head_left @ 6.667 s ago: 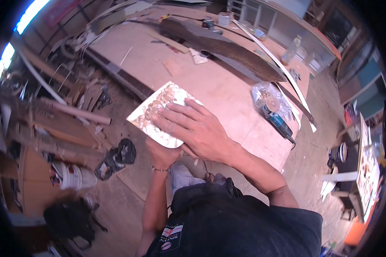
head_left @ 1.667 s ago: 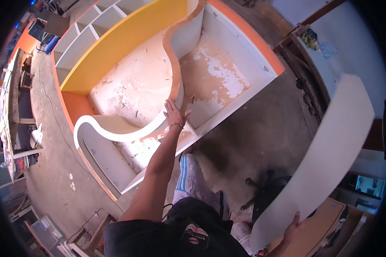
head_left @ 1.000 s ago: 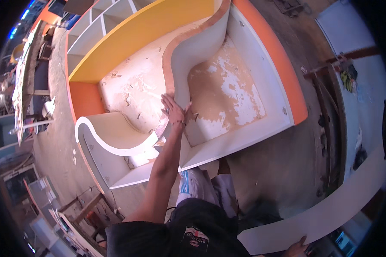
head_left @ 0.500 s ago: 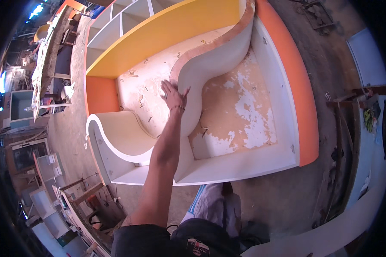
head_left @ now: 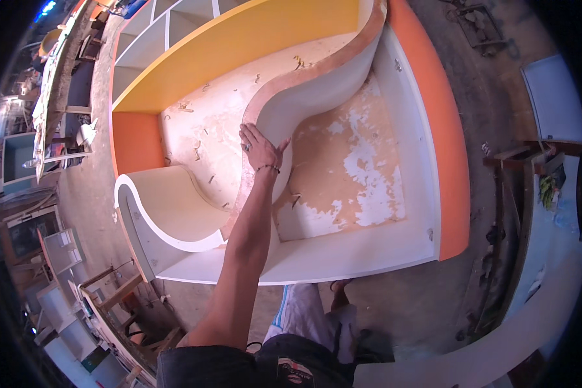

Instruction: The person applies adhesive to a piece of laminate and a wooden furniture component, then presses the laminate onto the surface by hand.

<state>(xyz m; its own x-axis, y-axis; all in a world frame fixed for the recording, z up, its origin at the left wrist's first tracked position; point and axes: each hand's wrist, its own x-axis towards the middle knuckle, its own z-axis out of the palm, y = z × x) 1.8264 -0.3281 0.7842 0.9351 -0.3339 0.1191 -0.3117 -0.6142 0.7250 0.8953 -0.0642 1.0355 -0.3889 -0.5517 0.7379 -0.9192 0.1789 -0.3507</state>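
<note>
My left hand (head_left: 261,152) lies palm down over the wavy divider (head_left: 330,94), near the middle of a large furniture piece. Its fingers are stretched out toward the divider's brown, unfinished top edge (head_left: 275,90), with the thumb spread to the right. The hand wears a ring and a dark bracelet and holds nothing. White facing covers the divider's right side. Left of my forearm, a cream curved panel (head_left: 168,200) with a white edge dips toward the divider. My right hand does not show.
An orange rounded side (head_left: 449,155) and a yellow panel (head_left: 239,45) bound the piece. Its base (head_left: 323,161) has patchy white and brown areas with curled scraps. A long white curved strip (head_left: 485,349) crosses the lower right. A cluttered workbench (head_left: 58,97) stands left, wooden frames (head_left: 113,304) lower left.
The furniture has shifted left in view. Relative to it, my left hand has moved slightly right over the divider, its fingers now at the brown edge. My legs have shifted below.
</note>
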